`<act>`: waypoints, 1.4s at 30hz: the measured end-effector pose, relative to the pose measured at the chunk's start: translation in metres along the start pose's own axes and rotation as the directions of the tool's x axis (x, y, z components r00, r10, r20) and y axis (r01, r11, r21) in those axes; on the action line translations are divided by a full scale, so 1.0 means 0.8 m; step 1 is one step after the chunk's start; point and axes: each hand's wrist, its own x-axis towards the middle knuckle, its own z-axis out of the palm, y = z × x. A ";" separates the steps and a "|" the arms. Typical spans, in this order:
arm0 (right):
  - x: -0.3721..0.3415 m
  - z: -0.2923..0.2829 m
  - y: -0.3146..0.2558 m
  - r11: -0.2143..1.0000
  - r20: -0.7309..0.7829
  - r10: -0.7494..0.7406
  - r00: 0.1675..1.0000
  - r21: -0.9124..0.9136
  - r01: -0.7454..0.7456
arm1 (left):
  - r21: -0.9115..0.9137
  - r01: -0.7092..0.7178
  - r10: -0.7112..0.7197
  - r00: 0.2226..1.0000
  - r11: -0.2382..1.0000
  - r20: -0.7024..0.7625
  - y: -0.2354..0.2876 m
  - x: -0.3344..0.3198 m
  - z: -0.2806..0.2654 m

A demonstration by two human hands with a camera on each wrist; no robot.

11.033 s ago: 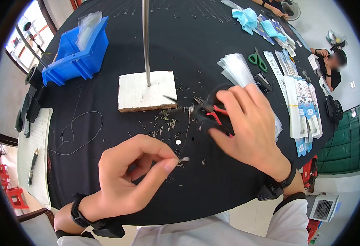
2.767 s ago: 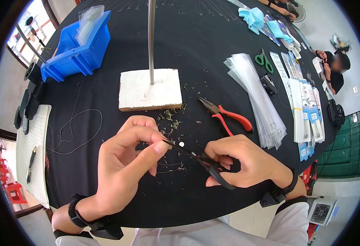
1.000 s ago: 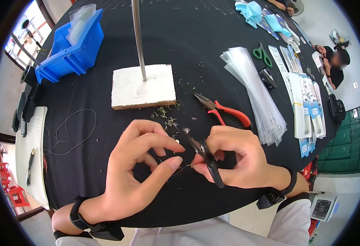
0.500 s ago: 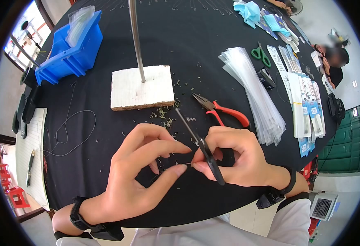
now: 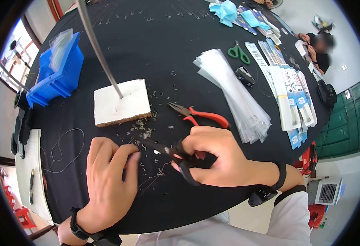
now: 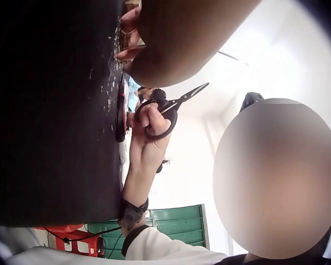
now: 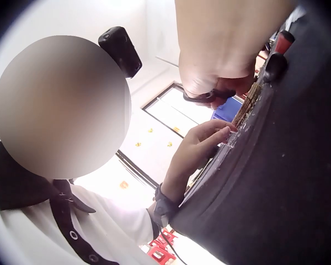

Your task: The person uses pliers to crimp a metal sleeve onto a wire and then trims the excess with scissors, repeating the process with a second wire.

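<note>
In the head view my right hand (image 5: pixel 217 158) grips black scissors (image 5: pixel 163 148) by the handle loops, blades pointing left over the black cloth. A thin line (image 5: pixel 160 172) trails from close to its fingertips down to the left. My left hand (image 5: pixel 110 180) is lowered by the small scattered clippings (image 5: pixel 141 125), its fingers bent downward and thumb near the index finger; I cannot tell whether it pinches anything. The left wrist view shows the scissors (image 6: pixel 179 102) with blades apart and finger loops around the right fingers. In the right wrist view the left fingertips meet the cloth among the bits.
Red-handled pliers (image 5: pixel 206 117) lie beyond my right hand. A metal rod stands in a white block (image 5: pixel 122 102). Clear plastic sleeves (image 5: pixel 233 94), green scissors (image 5: pixel 239 53) and packaged strips (image 5: pixel 292 98) lie right. A blue bin (image 5: pixel 61 78) and notebook (image 5: pixel 34 176) are left.
The scissors first worked at the left fingertips, then both hands met at a small piece. Now the left hand has moved left and down to the cloth, and the view has turned.
</note>
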 end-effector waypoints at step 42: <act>0.005 -0.006 -0.006 0.463 0.469 0.387 0.794 0.646 -0.607 | -0.599 -0.082 0.093 0.996 0.796 -0.014 0.004 -0.001 0.000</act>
